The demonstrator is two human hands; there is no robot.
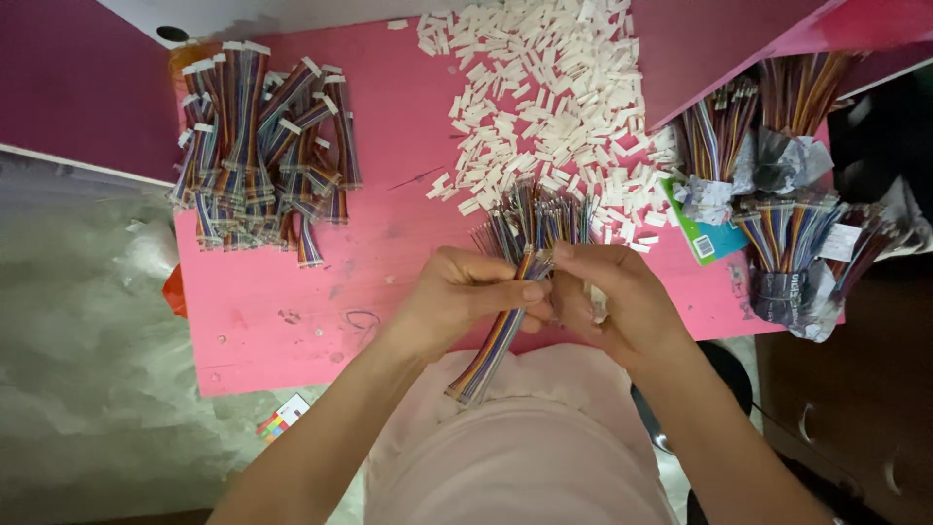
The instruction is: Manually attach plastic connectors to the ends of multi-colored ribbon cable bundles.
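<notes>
Both hands meet over the pink surface (292,321): the left hand (466,297) has its fingers clamped on a bundle of rainbow ribbon wires (505,331), the right hand (607,297) pinches one wire end, apparently seating a white connector from the heap of white connectors (544,87), which calls for careful alignment.

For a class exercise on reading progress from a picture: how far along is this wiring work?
Done: a stack of wire bundles with white plugs fitted lies at the far left of the pink board. In hand: the left hand holds a bunch of coloured wires and the right hand works at its end. Left: the heap of loose white plugs and wrapped wire bundles at right.
</notes>
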